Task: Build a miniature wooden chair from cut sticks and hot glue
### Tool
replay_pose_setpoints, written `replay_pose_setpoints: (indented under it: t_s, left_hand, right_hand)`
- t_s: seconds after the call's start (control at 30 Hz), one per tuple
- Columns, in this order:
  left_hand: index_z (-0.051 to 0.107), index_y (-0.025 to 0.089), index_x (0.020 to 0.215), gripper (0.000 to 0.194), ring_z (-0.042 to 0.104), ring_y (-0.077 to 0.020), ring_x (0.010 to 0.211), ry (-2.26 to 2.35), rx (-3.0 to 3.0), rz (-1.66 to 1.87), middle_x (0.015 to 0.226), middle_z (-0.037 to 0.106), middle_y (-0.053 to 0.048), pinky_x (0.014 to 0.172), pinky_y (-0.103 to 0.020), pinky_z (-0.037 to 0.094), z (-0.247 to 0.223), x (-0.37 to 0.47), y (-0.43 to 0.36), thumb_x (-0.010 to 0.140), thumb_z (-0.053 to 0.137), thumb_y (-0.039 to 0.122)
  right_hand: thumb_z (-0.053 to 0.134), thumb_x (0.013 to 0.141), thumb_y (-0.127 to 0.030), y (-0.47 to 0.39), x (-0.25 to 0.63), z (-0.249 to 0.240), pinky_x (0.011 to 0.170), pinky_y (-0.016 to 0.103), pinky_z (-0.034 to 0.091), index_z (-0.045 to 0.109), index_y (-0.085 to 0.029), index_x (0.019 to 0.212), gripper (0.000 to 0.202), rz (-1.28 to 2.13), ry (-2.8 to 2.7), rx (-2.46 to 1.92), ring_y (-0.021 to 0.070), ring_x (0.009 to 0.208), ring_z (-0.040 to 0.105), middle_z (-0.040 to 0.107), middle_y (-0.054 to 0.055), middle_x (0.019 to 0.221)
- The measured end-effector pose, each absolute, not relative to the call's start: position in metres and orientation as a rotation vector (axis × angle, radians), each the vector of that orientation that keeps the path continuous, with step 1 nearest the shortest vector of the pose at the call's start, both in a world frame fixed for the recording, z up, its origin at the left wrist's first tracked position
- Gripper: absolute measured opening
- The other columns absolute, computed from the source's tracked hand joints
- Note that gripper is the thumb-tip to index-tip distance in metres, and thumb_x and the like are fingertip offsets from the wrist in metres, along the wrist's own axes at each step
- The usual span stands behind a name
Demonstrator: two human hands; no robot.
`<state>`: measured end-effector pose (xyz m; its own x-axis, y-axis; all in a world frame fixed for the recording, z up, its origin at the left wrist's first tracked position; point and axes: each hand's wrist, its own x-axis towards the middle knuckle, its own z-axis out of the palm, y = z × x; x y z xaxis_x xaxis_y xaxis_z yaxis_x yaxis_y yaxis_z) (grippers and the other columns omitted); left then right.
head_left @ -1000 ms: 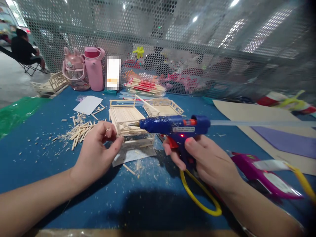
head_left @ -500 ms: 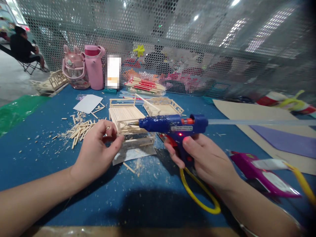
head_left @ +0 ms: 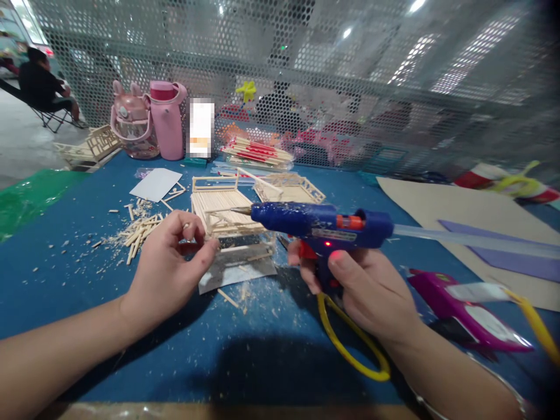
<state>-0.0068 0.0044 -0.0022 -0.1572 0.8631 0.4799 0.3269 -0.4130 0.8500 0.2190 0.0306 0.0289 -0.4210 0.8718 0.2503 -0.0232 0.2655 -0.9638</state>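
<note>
My right hand [head_left: 371,286] is wrapped round a blue hot glue gun [head_left: 297,224] with a red light lit and a clear glue stick [head_left: 437,236] out of its back. The metal nozzle points left, over a small model made of wooden sticks [head_left: 221,204] with a slatted floor and railings. At the model's front left corner, the fingers of my left hand [head_left: 170,262] are closed in a pinch on it. Under the model's front lies a grey-white sheet [head_left: 238,271]. A second stick frame [head_left: 293,189] sits just behind, to the right.
Cut sticks [head_left: 142,233] and crumbs lie on the blue table at left, near white paper [head_left: 156,184]. Two pink bottles [head_left: 166,122] and bundled sticks [head_left: 256,151] stand along the mesh. At right are a magenta tool [head_left: 468,312], a yellow cord [head_left: 350,350] and purple sheet [head_left: 503,248].
The glue gun has shifted a little to the right and tilted, its back end now lower. My left hand has stayed nearly still at the stick model.
</note>
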Motion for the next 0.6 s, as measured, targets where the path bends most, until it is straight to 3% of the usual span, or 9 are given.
replay_pose_setpoints:
  t_s: [0.17, 0.33, 0.6]
  left_hand:
    - [0.032, 0.022, 0.071, 0.029, 0.045, -0.0097, 0.066, 1.353, 1.663, 1.604, 0.078, 0.047, 0.002, 0.057, -0.021, 0.043, -0.0017, -0.0060, 0.0052, 0.077, 0.059, 0.014]
    - [0.032, 0.022, 0.071, 0.029, 0.045, -0.0098, 0.066, 1.340, 1.674, 1.602, 0.078, 0.048, 0.002, 0.057, -0.021, 0.043, -0.0025, -0.0062, 0.0044, 0.077, 0.058, 0.014]
    - [0.032, 0.023, 0.071, 0.028, 0.045, -0.0104, 0.066, 1.355, 1.708, 1.593, 0.078, 0.048, 0.002, 0.056, -0.023, 0.043, -0.0027, -0.0075, 0.0050, 0.078, 0.058, 0.015]
  right_hand:
    - [0.059, 0.079, -0.052, 0.0297, 0.2218, 0.0312, 0.042, 0.025, 0.041, 0.064, -0.020, 0.083, 0.033, 1.241, -1.737, -0.812, 0.0106, 0.050, 0.050, 0.064, 0.005, 0.077]
    - [0.057, 0.081, -0.052, 0.0312, 0.2245, 0.0271, 0.043, 0.024, 0.043, 0.064, -0.019, 0.069, 0.036, 1.196, -1.837, -0.856, 0.0116, 0.051, 0.051, 0.059, 0.003, 0.063]
    - [0.058, 0.079, -0.053, 0.0335, 0.2216, 0.0263, 0.043, 0.022, 0.043, 0.064, -0.018, 0.074, 0.036, 1.250, -1.788, -0.872, 0.0098, 0.050, 0.051, 0.061, 0.003, 0.067]
